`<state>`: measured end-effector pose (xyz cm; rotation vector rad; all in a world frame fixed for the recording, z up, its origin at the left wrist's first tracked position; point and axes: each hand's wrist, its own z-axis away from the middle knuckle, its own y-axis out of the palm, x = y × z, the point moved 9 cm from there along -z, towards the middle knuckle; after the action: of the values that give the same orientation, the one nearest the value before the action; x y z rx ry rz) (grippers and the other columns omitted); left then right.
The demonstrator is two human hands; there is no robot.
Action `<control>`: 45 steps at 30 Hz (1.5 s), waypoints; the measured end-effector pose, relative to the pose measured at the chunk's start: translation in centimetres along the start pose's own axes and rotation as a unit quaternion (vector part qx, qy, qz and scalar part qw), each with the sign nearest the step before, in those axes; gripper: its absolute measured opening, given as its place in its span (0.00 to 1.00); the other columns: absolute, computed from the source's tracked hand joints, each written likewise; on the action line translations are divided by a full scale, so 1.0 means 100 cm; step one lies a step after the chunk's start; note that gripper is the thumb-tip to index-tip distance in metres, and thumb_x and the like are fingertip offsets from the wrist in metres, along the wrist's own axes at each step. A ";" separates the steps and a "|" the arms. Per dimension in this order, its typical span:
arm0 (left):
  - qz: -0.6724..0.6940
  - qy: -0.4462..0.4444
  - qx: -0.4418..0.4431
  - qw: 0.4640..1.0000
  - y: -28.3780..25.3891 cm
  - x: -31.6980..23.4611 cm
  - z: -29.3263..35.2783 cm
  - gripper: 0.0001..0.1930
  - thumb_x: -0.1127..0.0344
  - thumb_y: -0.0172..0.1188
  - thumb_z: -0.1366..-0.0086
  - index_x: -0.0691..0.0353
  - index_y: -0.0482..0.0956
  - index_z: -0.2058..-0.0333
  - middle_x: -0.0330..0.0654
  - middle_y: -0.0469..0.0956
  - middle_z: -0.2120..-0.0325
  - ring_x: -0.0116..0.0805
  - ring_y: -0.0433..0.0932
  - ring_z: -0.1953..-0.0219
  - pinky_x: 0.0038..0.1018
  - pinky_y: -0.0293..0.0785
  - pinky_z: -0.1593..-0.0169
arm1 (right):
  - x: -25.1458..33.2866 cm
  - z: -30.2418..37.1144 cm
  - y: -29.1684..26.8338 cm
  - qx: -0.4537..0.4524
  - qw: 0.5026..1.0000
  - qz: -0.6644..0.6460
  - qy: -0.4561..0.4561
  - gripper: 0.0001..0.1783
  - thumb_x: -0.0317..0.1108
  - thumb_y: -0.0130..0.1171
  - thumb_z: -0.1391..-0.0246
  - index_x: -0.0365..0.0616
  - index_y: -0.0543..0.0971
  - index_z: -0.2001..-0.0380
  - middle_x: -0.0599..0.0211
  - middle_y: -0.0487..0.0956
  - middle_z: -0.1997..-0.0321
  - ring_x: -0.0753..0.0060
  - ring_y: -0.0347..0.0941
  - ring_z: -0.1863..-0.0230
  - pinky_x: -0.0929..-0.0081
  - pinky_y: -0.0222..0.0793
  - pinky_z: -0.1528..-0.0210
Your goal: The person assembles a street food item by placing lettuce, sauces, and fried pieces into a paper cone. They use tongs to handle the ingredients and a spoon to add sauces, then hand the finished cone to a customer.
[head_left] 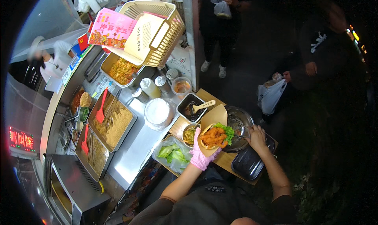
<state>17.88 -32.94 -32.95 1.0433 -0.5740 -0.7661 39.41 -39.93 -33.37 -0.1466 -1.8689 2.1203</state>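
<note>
My left hand (202,153), in a pink glove, is closed around a brown paper sleeve (217,115). The sleeve cradles an open bun sandwich (214,137) with fried orange-brown pieces and green lettuce showing on top. My bare right hand (256,137) grips metal tongs (243,136), which look slim and partly blurred. Their tips reach over a round metal bowl (235,114) just right of the sandwich; its contents are dark and hard to make out. Close to my left hand stand a small bowl of shredded pickles (189,136) and a bag-lined tub of lettuce leaves (173,151).
A black sauce tray with a wooden-handled brush (203,106) sits beyond the sandwich. Bottles (150,88), a wrapped stack of white discs (157,113) and crumb trays with red spatulas (118,124) line the left. A dark container (249,162) lies beside my right forearm. People stand ahead and right.
</note>
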 end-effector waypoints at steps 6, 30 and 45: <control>-0.012 0.007 -0.023 1.000 -0.002 -0.006 0.024 0.36 0.37 0.48 0.33 0.64 0.67 0.39 0.56 0.68 0.40 0.56 0.68 0.39 0.52 0.63 0.35 | 0.057 -0.035 -0.046 -0.012 0.963 -0.257 -0.078 0.41 0.33 0.72 0.56 0.38 0.68 0.37 0.54 0.73 0.43 0.57 0.67 0.40 0.66 0.60 0.38; -0.299 -0.178 -0.121 0.930 0.003 -0.243 0.054 0.35 0.37 0.32 0.28 0.56 0.57 0.34 0.48 0.65 0.37 0.53 0.67 0.37 0.56 0.69 0.39 | 0.337 -0.092 0.026 0.156 0.471 -0.837 0.230 0.27 0.46 0.43 0.29 0.33 0.66 0.40 0.54 0.75 0.42 0.62 0.73 0.43 0.67 0.69 0.38; -0.866 0.143 -0.035 0.478 -0.030 -0.348 0.011 0.19 0.55 0.40 0.25 0.67 0.65 0.51 0.63 0.77 0.66 0.66 0.75 0.58 0.47 0.70 0.56 | 0.379 -0.166 0.107 0.023 0.800 -0.559 0.217 0.23 0.41 0.43 0.32 0.38 0.73 0.43 0.43 0.78 0.48 0.45 0.74 0.45 0.60 0.66 0.42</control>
<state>-5.10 -7.02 -37.47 1.4110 1.2040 -2.2491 6.38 -13.99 -41.45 0.3738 -1.1213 1.1431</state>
